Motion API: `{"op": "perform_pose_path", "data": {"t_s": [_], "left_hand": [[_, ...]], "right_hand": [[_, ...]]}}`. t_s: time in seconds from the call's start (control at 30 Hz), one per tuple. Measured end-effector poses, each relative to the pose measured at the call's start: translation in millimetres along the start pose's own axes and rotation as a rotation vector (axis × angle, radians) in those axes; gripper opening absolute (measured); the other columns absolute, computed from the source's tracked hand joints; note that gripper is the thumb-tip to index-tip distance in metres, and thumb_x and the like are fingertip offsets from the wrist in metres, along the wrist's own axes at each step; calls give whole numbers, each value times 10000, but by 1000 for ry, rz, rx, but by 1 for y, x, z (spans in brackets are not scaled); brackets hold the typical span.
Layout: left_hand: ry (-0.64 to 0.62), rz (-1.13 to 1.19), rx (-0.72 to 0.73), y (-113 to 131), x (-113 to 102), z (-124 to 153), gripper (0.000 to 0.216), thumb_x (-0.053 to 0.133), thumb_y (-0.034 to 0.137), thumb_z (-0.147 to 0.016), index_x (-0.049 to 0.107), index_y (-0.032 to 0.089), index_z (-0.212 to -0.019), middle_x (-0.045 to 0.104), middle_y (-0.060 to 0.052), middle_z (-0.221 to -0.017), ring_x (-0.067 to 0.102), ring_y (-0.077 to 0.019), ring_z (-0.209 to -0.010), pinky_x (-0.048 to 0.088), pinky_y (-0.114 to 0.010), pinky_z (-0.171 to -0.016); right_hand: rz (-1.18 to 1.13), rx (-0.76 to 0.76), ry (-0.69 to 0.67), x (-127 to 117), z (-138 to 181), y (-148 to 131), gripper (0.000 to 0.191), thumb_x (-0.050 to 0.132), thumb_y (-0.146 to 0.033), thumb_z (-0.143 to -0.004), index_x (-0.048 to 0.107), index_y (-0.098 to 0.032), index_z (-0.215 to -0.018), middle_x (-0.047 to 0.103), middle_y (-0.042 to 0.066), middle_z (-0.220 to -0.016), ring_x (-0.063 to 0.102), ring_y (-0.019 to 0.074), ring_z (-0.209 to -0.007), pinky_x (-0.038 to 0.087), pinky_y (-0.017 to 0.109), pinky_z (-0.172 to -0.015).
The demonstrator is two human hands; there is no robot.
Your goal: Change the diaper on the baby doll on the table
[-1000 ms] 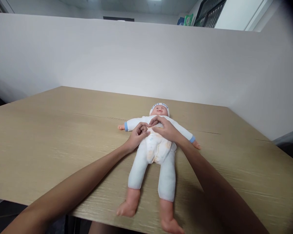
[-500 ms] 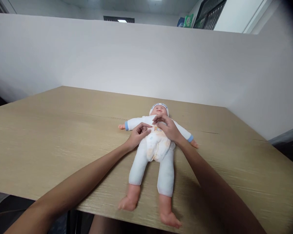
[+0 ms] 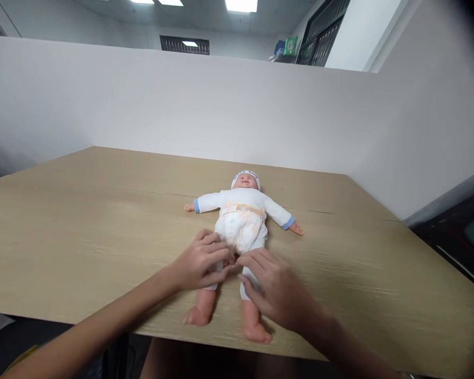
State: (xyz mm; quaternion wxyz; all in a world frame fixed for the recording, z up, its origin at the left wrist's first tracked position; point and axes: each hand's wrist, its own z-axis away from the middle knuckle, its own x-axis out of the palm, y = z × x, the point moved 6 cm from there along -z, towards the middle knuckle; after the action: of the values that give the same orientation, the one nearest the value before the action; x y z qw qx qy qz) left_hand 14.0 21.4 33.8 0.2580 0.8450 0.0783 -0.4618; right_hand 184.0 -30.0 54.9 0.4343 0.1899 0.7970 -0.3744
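Observation:
A baby doll [image 3: 247, 196] in white clothes with blue cuffs and a lettered white hat lies on its back, feet toward me. Around its hips is a white diaper [image 3: 243, 223] with an orange printed waistband, fastened across the belly. Over the thigh on my left hovers or rests my left hand [image 3: 205, 260], fingers bent and thumb apart, somewhat blurred. My right hand [image 3: 278, 287] is above the other thigh, its fingers loosely curved and the thumb away from them. Both sets of fingertips come close together just below the diaper's crotch; whether they touch the cloth is unclear.
The doll lies on a wooden table [image 3: 102, 210] with a thin seam across it. A white partition [image 3: 181, 110] stands behind the far edge. At the right is a dark object [image 3: 450, 237] beside the table. Beyond the partition is a green package [image 3: 290, 46].
Both hands have left the diaper's waistband and come toward me, down to the doll's thighs. The waistband is now uncovered. My view has tilted up and shifted a little right.

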Motion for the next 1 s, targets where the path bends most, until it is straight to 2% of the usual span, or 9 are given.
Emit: {"op": "perform_pose_path", "data": {"t_s": [0.07,0.17,0.3,0.4,0.53,0.7,0.77,0.9,1.0], "left_hand": [[-8,-84,-160,2,4,9,115,595,342,-1009,648,253,-959,741,-26,-936,585,-248,-907,336,-426,-907],[40,-151,-395,-6,10,14,245,610,476,-992,598,235,-948,694,-20,-853,572,-248,-829,334,-420,-877],[87,-242,-523,-18,19,5,446,619,651,-940,537,216,-881,624,-23,-747,555,-257,-752,344,-432,-873],[92,-202,-512,-23,22,-2,426,613,622,-959,534,216,-859,612,-17,-745,556,-246,-755,348,-416,-876],[86,-128,-444,-24,21,-4,336,604,507,-994,576,216,-828,608,-4,-741,563,-232,-787,341,-389,-869],[164,36,-379,-20,13,-4,207,598,405,-998,638,211,-941,667,-78,-1090,615,-264,-1004,410,-382,-920],[197,90,-357,-18,10,-5,185,597,388,-997,650,213,-968,663,-93,-1161,616,-275,-1061,428,-382,-947],[173,138,-387,-18,11,-4,199,577,387,-1004,659,211,-958,689,-73,-1036,613,-270,-988,441,-384,-917],[154,158,-469,-23,12,-2,229,572,413,-997,668,205,-1004,695,-73,-1002,600,-278,-966,440,-394,-896]], "right_hand": [[20,54,-33,4,6,5,133,596,-248,-993,658,-260,-1109,728,96,-1085,639,311,-1043,501,475,-890],[12,144,19,4,8,31,64,586,-222,-1000,641,-250,-1018,728,67,-1006,638,286,-986,490,444,-865],[41,239,127,8,5,54,66,652,-287,-987,610,-243,-961,707,45,-906,625,276,-905,467,418,-819],[127,267,172,18,0,54,215,706,-391,-965,585,-242,-866,682,44,-846,598,284,-874,437,414,-788],[218,274,202,28,-7,55,263,682,-421,-973,583,-241,-809,672,65,-849,578,303,-891,419,418,-779],[215,213,207,30,-10,55,113,692,-344,-958,644,-244,-974,689,102,-1129,584,325,-1035,444,445,-844],[221,199,182,30,-10,54,126,701,-298,-938,631,-248,-1030,688,107,-1192,581,338,-1070,442,457,-858],[210,224,119,33,-11,55,195,709,-277,-911,586,-230,-1054,698,120,-1130,583,355,-1090,439,469,-870],[128,274,153,34,-12,63,290,730,-288,-890,546,-229,-1106,682,125,-1135,595,357,-1120,446,479,-915]]}}
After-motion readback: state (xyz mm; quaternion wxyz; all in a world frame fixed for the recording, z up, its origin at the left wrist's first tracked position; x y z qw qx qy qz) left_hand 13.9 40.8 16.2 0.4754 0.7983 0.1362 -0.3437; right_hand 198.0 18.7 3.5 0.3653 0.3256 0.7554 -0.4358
